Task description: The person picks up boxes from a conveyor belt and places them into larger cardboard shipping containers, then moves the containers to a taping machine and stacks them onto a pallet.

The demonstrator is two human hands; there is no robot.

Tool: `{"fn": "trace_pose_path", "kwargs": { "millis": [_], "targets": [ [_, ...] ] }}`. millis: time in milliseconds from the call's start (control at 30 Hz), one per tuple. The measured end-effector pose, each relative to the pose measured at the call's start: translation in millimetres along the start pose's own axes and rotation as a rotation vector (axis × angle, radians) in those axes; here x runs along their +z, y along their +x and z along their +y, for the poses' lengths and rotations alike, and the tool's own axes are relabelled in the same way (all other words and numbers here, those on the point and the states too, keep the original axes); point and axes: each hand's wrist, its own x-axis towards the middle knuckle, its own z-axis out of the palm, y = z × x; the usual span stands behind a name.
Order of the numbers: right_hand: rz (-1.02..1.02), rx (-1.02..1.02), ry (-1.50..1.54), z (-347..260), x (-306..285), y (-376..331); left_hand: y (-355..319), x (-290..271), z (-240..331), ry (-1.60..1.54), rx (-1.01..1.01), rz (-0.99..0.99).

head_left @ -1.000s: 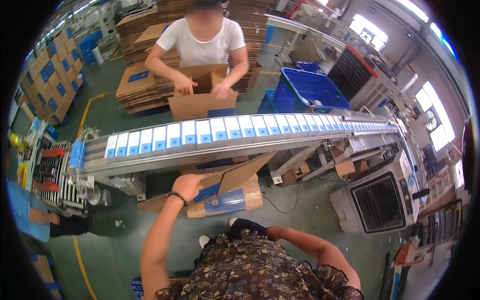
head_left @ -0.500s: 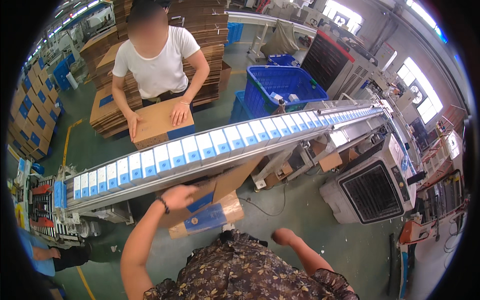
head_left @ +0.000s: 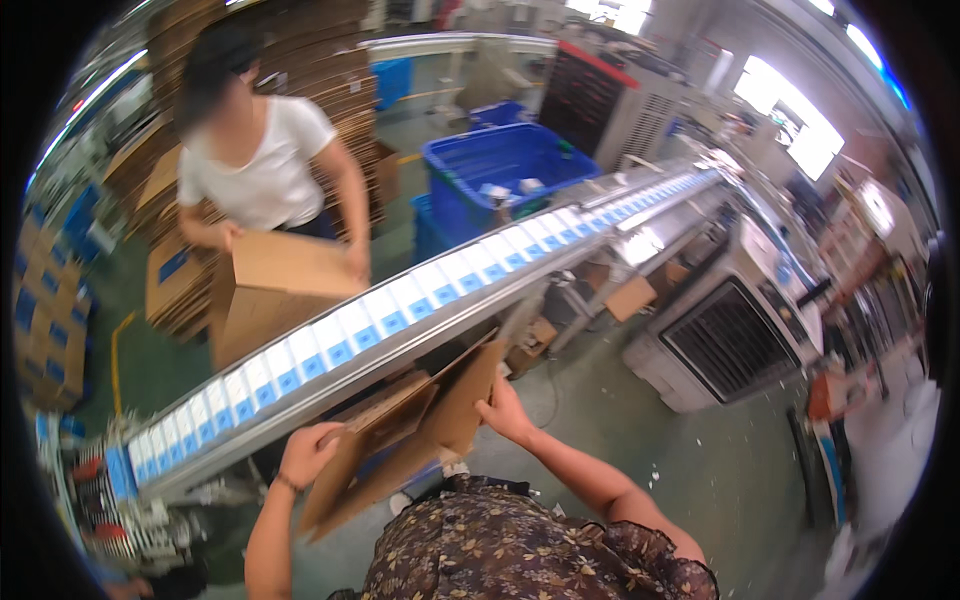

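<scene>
Carton (head_left: 452,412), brown, open and tilted, at eleven o'clock from the wearer (head_left: 475,545), low on the near side of the conveyor (head_left: 300,402). I watch from my remote post, twelve being straight ahead. Left hand (head_left: 308,456) at ten o'clock: fingers curled over the carton's edge, gripping it; thumb lost to blur. Right hand (head_left: 507,410) between twelve and one: pinching the opposite edge, thumb and fingers closed on the board. I read the wide, two-sided hold as keeping loose walls spread and the tilt in check; one hand alone would likely let the board swing. Whether anything bears it from below, I can't tell.

Row of white-and-blue boxes (head_left: 385,318) stands on the conveyor, nine-thirty round to one o'clock, side by side, probably so each props its neighbour. Co-worker (head_left: 258,165) at eleven, across the conveyor, one hand either side of a brown box (head_left: 295,262), apparently to steady it. Blue bin (head_left: 460,188) at twelve, just beyond the conveyor, presumably set there for easy reach
</scene>
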Motion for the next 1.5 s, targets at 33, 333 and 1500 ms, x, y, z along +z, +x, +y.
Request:
{"fn": "trace_pose_path", "kwargs": {
  "millis": [33, 333, 1500],
  "targets": [
    [-0.125, 0.054, 0.044, -37.0, -28.0, -4.9, -8.7, 5.0, 8.5, -0.084, -0.101, 0.181],
    [-1.302, -0.315, -0.336, -15.6, 7.7, -1.6, 98.3, 158.9, 46.8, 0.422, 0.662, -0.007],
    [-0.858, -0.256, -0.413, -98.2, 62.3, -5.3, -39.7, 235.8, -131.3, -1.202, -1.011, 0.462]
  ]
}}
